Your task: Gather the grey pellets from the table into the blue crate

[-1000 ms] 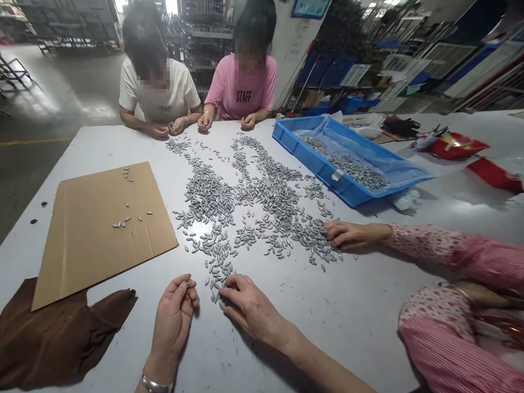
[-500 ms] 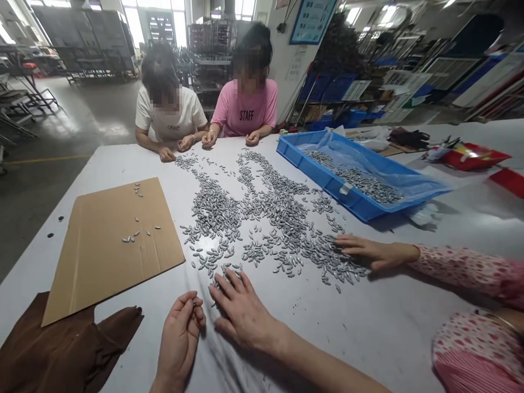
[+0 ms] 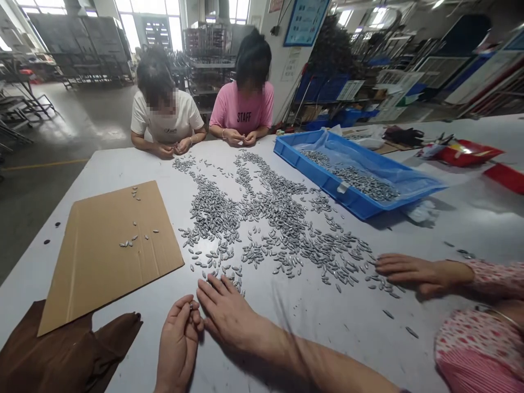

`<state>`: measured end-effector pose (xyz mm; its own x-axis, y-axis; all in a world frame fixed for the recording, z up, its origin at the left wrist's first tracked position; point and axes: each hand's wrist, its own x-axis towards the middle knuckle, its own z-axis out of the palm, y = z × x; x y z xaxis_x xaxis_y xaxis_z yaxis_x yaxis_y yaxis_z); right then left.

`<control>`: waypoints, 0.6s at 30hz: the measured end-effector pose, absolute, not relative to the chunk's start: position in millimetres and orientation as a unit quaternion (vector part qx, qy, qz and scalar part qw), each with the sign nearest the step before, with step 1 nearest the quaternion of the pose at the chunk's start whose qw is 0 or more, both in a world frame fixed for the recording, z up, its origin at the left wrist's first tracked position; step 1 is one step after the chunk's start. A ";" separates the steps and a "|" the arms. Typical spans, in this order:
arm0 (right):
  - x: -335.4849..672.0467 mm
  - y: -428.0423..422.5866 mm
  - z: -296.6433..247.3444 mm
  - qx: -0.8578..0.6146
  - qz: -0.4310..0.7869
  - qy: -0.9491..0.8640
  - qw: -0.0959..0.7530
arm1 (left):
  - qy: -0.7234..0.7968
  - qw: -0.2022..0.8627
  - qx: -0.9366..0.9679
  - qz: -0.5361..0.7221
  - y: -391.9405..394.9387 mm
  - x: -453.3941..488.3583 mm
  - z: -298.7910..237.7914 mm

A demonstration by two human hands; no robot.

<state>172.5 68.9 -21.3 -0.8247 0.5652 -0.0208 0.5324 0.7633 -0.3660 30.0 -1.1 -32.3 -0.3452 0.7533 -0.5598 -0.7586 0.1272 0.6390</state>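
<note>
A wide scatter of small grey oval metal pieces (image 3: 270,218) covers the middle of the white table (image 3: 327,327). My right hand (image 3: 225,314) lies flat on the table with fingers stretched out, its fingertips touching the nearest pieces of the scatter. My left hand (image 3: 178,341) sits just left of it, fingers curled in a pinch around one small grey piece (image 3: 189,308). The two hands almost touch.
A cardboard sheet (image 3: 106,251) with a few pieces lies at left, a brown cloth (image 3: 61,355) at the near left. A blue tray (image 3: 356,174) holds more pieces. A co-worker's hand (image 3: 413,270) in a pink sleeve rests at right; two people sit across.
My right hand went from a curled grip at the pile's edge to lying flat with fingers spread. The co-worker's hand at right slid toward the right, dragging pieces with it.
</note>
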 end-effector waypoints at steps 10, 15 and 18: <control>261.9 20.4 -32.7 -0.343 0.164 -0.920 0.098 | 0.478 0.571 0.021 0.667 -2.7 29.2 -35.3; 281.6 15.5 -34.2 -0.416 0.105 -0.886 0.175 | 0.484 0.569 0.033 0.664 -0.7 29.0 -34.7; 277.5 9.9 -32.5 -0.381 0.124 -0.900 0.169 | 0.487 0.565 0.037 0.664 0.7 29.5 -32.4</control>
